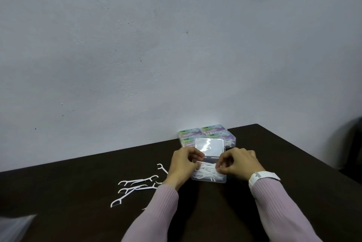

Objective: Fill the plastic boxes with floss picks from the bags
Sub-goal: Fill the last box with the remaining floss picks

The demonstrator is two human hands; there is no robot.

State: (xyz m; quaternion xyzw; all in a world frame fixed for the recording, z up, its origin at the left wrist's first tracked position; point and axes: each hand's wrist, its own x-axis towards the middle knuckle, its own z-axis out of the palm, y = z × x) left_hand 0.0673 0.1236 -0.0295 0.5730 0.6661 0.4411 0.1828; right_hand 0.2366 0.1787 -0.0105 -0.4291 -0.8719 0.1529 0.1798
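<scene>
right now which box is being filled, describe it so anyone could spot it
On the dark table, near the wall, both hands meet over a clear box of white picks. Unlike the closed labelled boxes stacked behind, its lid stands open.

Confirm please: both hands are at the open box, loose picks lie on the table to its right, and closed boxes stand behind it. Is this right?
One detail is wrong. The head view shows the loose picks on the table to the left of the open box, not its right. Both hands, left and right, are at it, and closed boxes stand behind.
</scene>
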